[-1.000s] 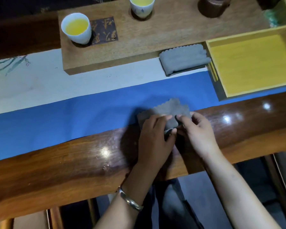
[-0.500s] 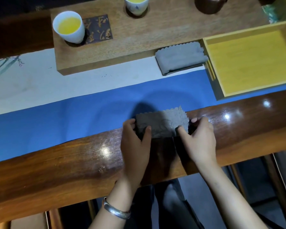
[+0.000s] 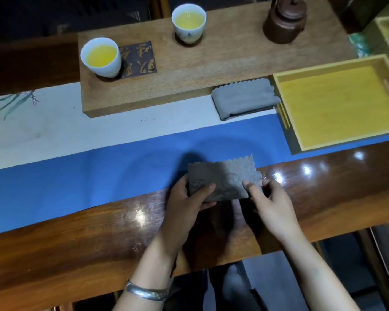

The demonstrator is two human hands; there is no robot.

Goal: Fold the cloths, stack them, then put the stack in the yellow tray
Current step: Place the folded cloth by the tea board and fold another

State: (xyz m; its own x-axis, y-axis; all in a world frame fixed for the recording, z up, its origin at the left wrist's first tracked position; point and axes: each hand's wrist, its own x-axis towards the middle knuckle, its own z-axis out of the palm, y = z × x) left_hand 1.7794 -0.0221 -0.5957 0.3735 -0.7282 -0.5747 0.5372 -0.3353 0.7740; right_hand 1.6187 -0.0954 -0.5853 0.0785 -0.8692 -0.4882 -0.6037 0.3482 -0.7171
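Head view: left hand [image 3: 186, 198] and right hand [image 3: 271, 202] now pinch the ends of the grey cloth [image 3: 222, 181], lifted since a second ago, folded to a scallop-edged rectangle, so stacking onto the other folded cloth [image 3: 245, 97] beside the yellow tray [image 3: 285, 126] likely follows.

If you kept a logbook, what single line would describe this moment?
stage: folding | left hand, right hand: pinching grey cloth ends | folded cloth: beside yellow tray | tray: no cloths
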